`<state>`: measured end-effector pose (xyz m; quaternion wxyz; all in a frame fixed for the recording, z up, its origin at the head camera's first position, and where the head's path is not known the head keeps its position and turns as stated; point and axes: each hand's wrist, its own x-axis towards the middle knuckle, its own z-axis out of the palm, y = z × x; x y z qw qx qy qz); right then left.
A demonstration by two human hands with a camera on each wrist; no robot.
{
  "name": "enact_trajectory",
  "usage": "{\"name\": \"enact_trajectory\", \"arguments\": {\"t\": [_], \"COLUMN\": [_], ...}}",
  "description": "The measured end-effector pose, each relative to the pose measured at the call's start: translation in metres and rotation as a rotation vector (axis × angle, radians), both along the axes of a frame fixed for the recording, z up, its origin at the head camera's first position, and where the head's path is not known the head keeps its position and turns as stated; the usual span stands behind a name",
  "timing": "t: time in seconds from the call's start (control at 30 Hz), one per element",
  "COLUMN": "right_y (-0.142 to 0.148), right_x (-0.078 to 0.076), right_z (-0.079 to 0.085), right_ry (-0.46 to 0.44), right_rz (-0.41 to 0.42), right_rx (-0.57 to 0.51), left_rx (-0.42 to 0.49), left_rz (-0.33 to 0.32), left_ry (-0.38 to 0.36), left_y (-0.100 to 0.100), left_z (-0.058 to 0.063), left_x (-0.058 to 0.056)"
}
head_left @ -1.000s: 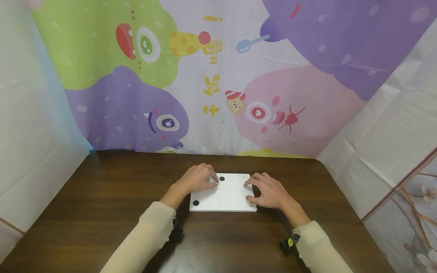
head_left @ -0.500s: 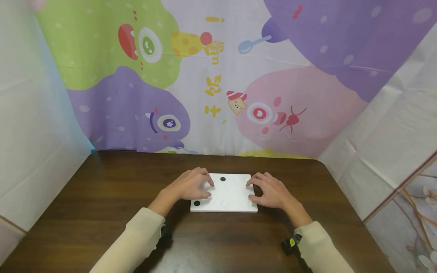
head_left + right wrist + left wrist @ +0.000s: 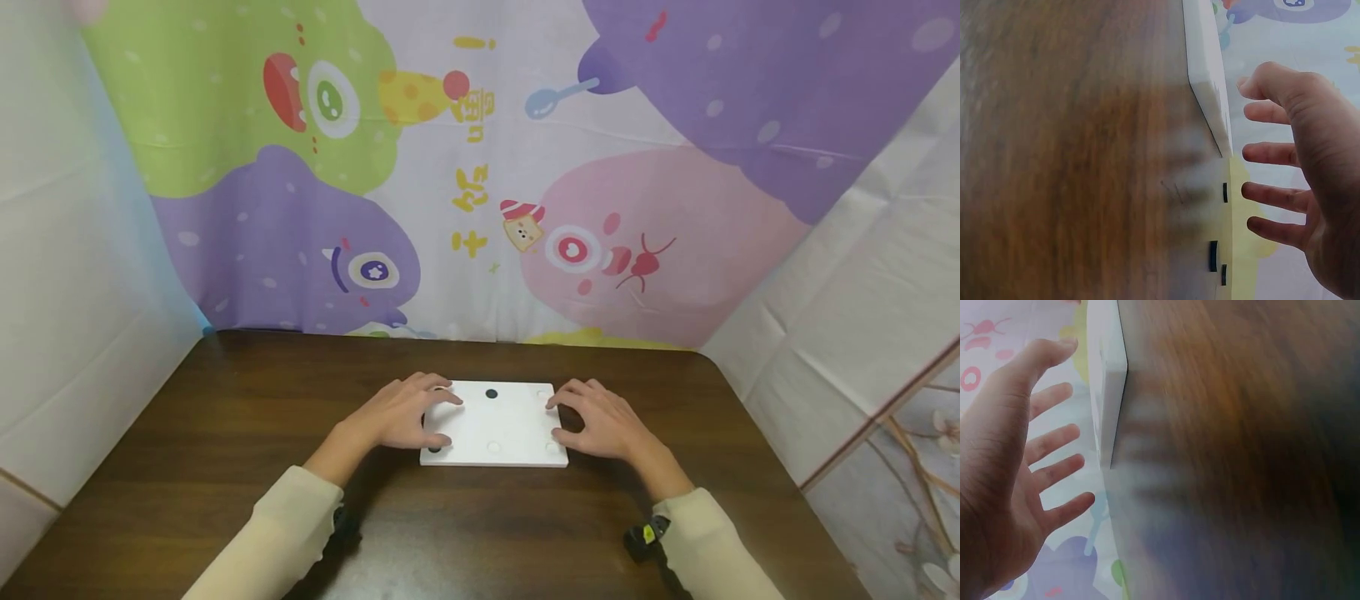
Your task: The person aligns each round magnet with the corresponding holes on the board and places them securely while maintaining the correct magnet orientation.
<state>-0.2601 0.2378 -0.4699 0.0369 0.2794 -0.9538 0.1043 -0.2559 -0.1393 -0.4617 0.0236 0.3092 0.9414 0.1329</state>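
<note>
A white rectangular board [image 3: 504, 421] lies flat on the table, marked with round spots. A black disc [image 3: 491, 393] shows near its far edge; another black disc [image 3: 434, 448], at the near left corner, is partly covered by my left thumb. White round spots [image 3: 493, 447] show along the near edge and at the right corners. My left hand [image 3: 401, 415] hovers over the board's left end, fingers spread and holding nothing. Over the right end is my right hand [image 3: 603, 423], likewise empty with fingers apart. Both wrist views show fingertips separated from the board.
The dark wooden table [image 3: 480, 525] extends around the board. In the right wrist view, three small black pieces [image 3: 1213, 256] show beside the board's end. A cartoon-printed curtain [image 3: 465, 167] hangs behind, and pale panels [image 3: 862, 275] stand at the sides.
My left hand has moved left, from over the board's middle-left to its left end, now partly covering the near left black disc. The right hand has shifted slightly right. The board stays put.
</note>
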Motion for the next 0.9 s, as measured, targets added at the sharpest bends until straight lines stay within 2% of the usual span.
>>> {"name": "enact_trajectory", "arguments": {"t": [0.53,0.9], "right_y": [0.018,0.036], "right_x": [0.007,0.009], "right_z": [0.006,0.009], "right_ry": [0.017,0.027], "right_rz": [-0.020,-0.033], "right_rx": [-0.007,-0.024], "left_rx": [0.020,0.014], "left_rz": [0.055,0.049], "left_ry": [-0.064,-0.085], "left_y": [-0.018,-0.026], "left_z": [-0.004,-0.007], "left_x": [0.002,0.001]}}
